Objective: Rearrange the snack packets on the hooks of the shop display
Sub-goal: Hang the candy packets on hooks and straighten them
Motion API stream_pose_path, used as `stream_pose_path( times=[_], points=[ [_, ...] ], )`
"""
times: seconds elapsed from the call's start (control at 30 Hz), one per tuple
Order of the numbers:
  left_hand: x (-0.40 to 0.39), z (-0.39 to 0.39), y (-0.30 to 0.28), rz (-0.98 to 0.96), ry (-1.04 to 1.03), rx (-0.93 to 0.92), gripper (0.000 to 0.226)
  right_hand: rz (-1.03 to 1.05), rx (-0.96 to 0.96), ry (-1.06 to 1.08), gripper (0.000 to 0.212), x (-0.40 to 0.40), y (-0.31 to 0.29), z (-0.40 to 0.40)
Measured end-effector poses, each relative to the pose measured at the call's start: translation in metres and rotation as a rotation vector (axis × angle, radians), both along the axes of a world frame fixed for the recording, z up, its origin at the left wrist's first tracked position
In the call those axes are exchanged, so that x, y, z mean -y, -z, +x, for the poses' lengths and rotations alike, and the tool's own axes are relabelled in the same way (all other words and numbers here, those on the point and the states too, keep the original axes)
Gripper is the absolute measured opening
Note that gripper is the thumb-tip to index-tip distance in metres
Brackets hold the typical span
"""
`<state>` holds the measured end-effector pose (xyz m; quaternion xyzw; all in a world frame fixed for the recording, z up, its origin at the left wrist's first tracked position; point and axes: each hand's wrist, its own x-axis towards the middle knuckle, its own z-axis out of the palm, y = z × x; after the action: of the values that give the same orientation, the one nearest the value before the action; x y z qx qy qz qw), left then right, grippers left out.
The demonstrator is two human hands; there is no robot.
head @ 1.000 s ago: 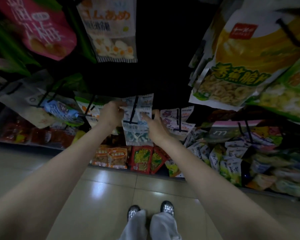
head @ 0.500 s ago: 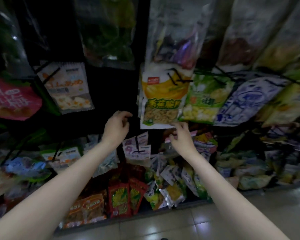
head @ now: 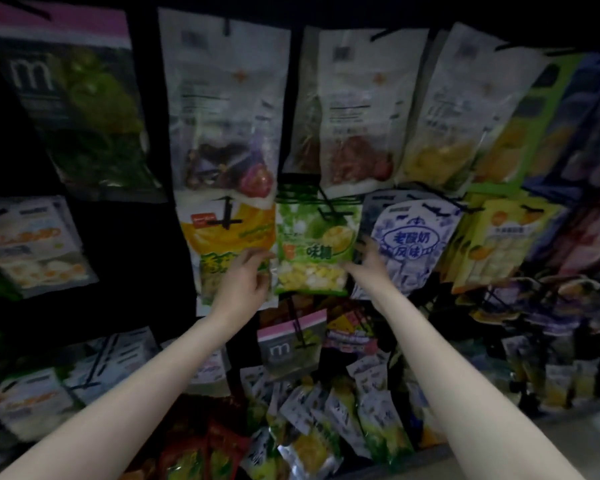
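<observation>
Durian packet (head: 314, 244) hangs between banana packet (head: 222, 237), left; yoghurt packet (head: 411, 244), right.

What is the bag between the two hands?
In the head view, a green snack packet hangs on its hook between the left hand and the right hand; each hand touches one of its side edges.

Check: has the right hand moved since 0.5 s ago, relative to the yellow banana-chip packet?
Yes. The right hand has shifted rightward from under the yellow banana-chip packet to the right edge of the green packet.
</observation>
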<state>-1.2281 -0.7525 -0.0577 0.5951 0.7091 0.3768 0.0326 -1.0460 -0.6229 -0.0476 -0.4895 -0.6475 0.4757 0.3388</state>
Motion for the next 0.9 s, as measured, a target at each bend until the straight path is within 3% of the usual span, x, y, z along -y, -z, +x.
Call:
stream_pose_path(
  times=[0.13, 0.23, 0.33, 0.47, 0.63, 0.9],
  points=[
    [-0.051, 0.047, 0.007, 0.042, -0.116, 0.011, 0.044, -0.007, 0.016, -0.183, 0.038, -0.045, 0.010, 0.024],
    [-0.083, 0.088, 0.017, 0.019, -0.238, 0.090, 0.048, 0.010, 0.043, -0.340, 0.036, -0.065, 0.008, 0.073],
    [-0.102, 0.130, 0.022, -0.056, -0.366, 0.100, 0.053, -0.027, 0.031, -0.299, 0.034, -0.092, 0.006, 0.138],
    [-0.123, 0.187, 0.024, -0.025, -0.194, -0.043, 0.048, 0.094, 0.132, -0.110, 0.040, -0.137, 0.020, 0.211],
    [-0.142, 0.225, 0.040, -0.095, -0.148, 0.007, 0.047, 0.017, 0.330, -0.189, 0.042, -0.147, 0.054, 0.263],
    [-0.138, 0.250, 0.087, -0.247, -0.112, 0.086, 0.050, -0.185, 0.443, -0.214, 0.057, -0.140, 0.106, 0.292]
  ],
)
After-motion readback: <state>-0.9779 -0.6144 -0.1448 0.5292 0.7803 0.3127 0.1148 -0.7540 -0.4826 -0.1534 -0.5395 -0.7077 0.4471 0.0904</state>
